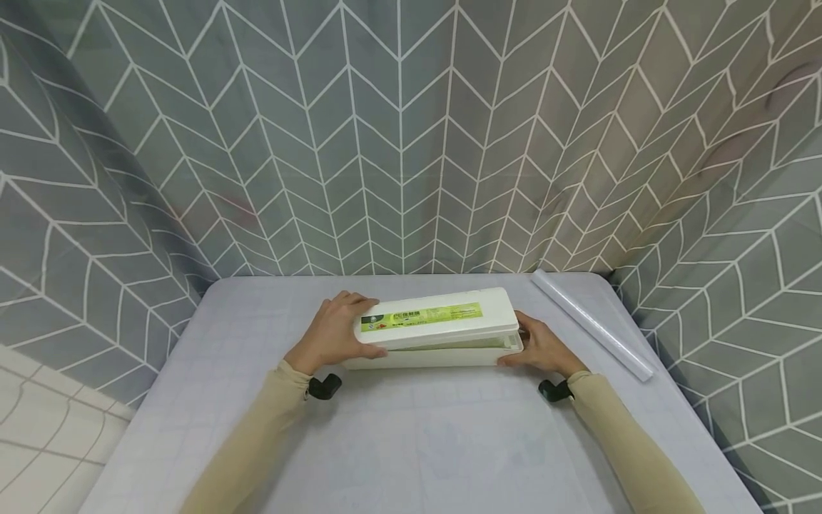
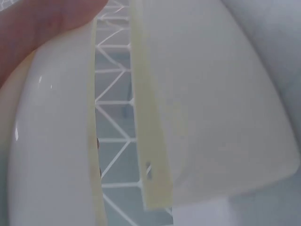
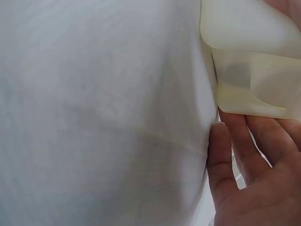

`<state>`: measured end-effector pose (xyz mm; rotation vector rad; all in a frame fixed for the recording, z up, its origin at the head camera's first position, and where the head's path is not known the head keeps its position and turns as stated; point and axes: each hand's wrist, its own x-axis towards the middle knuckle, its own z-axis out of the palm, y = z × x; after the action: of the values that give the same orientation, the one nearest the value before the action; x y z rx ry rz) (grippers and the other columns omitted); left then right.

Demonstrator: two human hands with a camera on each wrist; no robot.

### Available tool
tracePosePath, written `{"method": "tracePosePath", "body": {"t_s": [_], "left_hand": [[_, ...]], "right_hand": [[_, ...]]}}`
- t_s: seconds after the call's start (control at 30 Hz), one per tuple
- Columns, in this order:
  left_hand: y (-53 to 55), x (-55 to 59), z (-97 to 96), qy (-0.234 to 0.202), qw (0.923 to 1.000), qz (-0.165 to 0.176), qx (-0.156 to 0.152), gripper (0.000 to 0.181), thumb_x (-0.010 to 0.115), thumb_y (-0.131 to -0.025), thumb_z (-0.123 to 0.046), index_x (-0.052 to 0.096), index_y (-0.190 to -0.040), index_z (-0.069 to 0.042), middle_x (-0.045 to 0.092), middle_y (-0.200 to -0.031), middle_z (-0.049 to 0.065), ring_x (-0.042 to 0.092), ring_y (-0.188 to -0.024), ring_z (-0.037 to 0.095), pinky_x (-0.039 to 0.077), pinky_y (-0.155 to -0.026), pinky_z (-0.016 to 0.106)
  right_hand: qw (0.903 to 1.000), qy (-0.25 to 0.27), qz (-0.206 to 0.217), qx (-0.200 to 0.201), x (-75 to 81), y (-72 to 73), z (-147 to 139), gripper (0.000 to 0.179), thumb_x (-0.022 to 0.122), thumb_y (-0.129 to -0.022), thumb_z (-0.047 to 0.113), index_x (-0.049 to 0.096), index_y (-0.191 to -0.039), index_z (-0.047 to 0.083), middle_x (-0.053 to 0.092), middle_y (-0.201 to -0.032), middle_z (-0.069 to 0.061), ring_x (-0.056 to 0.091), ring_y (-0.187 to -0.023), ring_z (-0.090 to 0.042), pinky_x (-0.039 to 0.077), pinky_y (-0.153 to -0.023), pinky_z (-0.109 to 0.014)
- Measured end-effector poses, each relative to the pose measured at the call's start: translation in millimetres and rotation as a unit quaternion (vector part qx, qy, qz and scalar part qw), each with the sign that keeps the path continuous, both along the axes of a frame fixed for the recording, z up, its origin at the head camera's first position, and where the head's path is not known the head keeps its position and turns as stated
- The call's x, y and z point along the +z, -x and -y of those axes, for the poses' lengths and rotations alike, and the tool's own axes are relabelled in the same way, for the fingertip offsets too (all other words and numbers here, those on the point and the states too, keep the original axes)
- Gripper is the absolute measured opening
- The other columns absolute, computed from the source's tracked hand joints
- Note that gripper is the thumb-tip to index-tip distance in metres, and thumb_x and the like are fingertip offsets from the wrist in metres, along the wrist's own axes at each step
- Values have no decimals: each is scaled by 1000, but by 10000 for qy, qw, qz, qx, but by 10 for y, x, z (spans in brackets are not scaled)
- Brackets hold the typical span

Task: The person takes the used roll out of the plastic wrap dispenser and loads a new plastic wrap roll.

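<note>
A long white cling film box lies across the middle of the table. Its white lid, with a green and yellow label, is tilted up, leaving a narrow gap along the front and right. My left hand grips the lid's left end, thumb at the front edge and fingers over the back. At the other end, my right hand holds the base by its right corner, thumb in front and fingers behind. The left wrist view shows the gap between lid and base.
A clear, shiny roll of film lies slantwise at the right of the table. A pale cloth covers the table. Grey curtains with white zigzag lines stand behind and at both sides.
</note>
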<state>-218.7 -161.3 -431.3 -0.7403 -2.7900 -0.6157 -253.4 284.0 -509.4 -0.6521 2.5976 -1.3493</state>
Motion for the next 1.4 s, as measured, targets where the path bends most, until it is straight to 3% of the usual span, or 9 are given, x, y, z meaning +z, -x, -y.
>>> {"method": "tracePosePath", "body": {"t_s": [0.23,0.57,1.0,1.2,1.4], "left_hand": [[41,148,235,-161,9994,90,306,95,97,-67,-53,66,-144,-5,67,-139,19,60,-127,36,48,-91,54],[115,275,623,-182,9982,91,573,94,96,-68,-51,65,-145,-7,65,-141,22,59,-130,42,46,-102,65],[80,207,1057,-164,9946,39,1029,88,95,-72,-50,66,-144,-8,64,-144,24,56,-133,46,43,-104,68],[33,143,1239,-212,9912,-158,1295,86,95,-71,-50,68,-139,-6,67,-136,23,61,-122,44,45,-93,64],[-22,39,1373,-220,9882,-237,1499,87,95,-70,-49,68,-136,2,69,-127,28,60,-112,45,46,-89,63]], "right_hand": [[10000,48,14,16,2,0,-4,98,100,-73,19,48,-154,-1,65,-141,-20,66,-123,-34,53,-99,-24],[9998,161,30,114,13,-12,14,95,99,-74,17,49,-152,-1,65,-139,-19,68,-116,-25,55,-93,-24],[9997,160,122,103,-5,-26,5,97,100,-74,20,47,-153,0,63,-142,-20,66,-122,-34,55,-95,-23],[9996,202,164,125,0,-23,9,97,100,-73,20,48,-153,2,65,-140,-18,67,-119,-33,55,-95,-22],[9996,207,125,153,4,-14,8,95,100,-74,20,49,-153,3,66,-139,-17,68,-117,-31,56,-94,-23]]}}
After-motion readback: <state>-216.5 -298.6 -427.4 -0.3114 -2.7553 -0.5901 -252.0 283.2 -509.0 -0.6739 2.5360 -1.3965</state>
